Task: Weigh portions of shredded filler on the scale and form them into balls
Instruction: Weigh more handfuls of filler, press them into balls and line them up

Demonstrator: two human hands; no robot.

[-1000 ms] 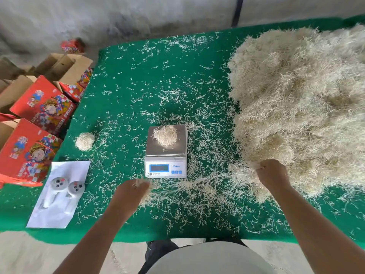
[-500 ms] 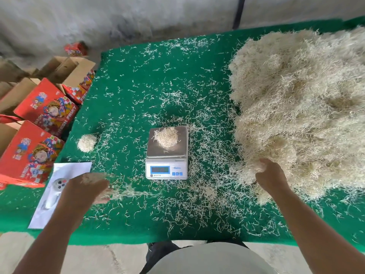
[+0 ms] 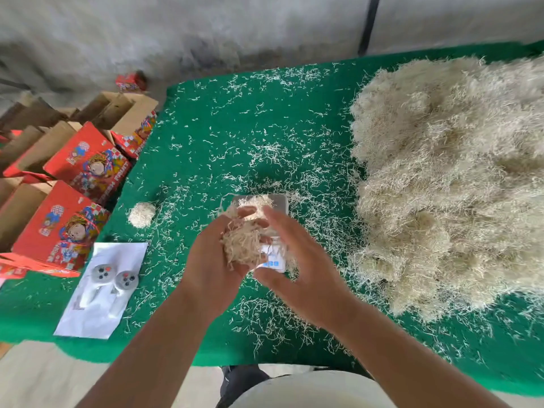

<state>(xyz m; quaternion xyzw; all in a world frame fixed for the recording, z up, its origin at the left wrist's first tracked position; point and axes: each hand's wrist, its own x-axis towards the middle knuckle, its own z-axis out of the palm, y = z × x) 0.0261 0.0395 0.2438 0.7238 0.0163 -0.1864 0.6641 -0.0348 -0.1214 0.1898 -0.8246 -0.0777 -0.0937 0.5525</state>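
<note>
So the left hand [image 3: 212,269] was cupping a loose wad of pale shredded filler [image 3: 244,245] above the small silver scale [image 3: 276,228], right hand [image 3: 297,260] open beside it. Looked feather-light, springy, sheds strands, so I'd cup it all round, not pinch.

Big filler heap [image 3: 453,184] blocks desk's [image 3: 235,119] right side. Far-centre desk open, only loose shreds. Both hands w/ a clump hang over scale [image 3: 279,201], covering it. Left: finished ball [image 3: 142,214], paper w/ two controllers [image 3: 114,279] near front edge; red boxes [image 3: 73,201] off left edge.
</note>
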